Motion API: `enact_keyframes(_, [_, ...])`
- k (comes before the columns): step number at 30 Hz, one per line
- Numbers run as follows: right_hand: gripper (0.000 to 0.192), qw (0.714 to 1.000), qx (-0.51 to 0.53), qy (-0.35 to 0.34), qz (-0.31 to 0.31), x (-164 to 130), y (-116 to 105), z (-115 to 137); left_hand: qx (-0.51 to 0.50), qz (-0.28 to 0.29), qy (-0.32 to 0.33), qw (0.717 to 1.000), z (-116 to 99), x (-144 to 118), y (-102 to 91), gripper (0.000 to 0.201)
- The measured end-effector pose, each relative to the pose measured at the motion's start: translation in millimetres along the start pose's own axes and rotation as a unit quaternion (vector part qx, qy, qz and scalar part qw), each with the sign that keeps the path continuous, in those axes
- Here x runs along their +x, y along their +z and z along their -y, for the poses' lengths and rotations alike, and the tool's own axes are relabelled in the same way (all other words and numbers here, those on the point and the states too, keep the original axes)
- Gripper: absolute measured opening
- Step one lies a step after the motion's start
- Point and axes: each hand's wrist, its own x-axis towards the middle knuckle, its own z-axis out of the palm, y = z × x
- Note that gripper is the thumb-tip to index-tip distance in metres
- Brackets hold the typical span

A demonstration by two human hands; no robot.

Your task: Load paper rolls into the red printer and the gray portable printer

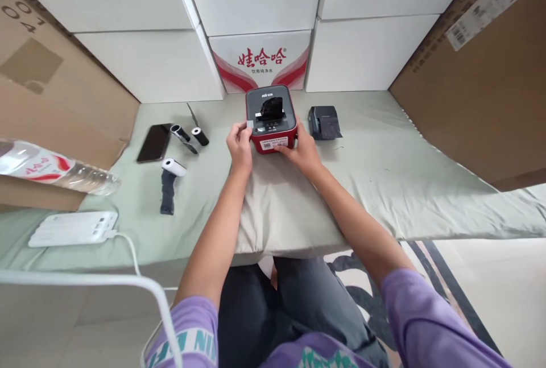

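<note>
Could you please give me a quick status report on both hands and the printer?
Left hand pinches small white label at red-and-grey label printer. Right hand steadies its front corner. Nothing in the way.

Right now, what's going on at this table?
A person in a purple shirt has both hands on a small red label printer standing on the green cloth-covered table. The left hand pinches a small white label at the printer's left edge; the right hand steadies its front right corner. Off to the left lie a phone, two black rolls and a white power bank.
</note>
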Motion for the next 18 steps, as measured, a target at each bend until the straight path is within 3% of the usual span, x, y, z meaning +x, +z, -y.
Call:
enact_keyframes(3, [0.102,1.0,0.008,0.004,0.015,-23,-5,12,-0.011,-0.047,0.045,0.998,-9,-9,-3.6,0.033])
enact_keyframes(8, [0.099,0.999,0.016,0.042,-0.018,-59,9,16,0.021,-0.036,0.044,0.998,-7,-13,-13.2,0.043])
enact_keyframes(12, [0.098,0.998,0.011,0.054,-0.013,-69,12,14,0.062,-0.048,0.063,0.995,-2,-14,-18.1,0.044])
enact_keyframes(15, [0.1,0.998,0.008,0.059,-0.013,-67,7,14,0.071,-0.036,0.046,0.996,-1,-17,-18.9,0.044])
enact_keyframes(18, [0.104,0.999,0.036,0.037,-0.007,-62,1,9,0.036,-0.021,-0.018,0.999,0,-14,-20.0,0.035])
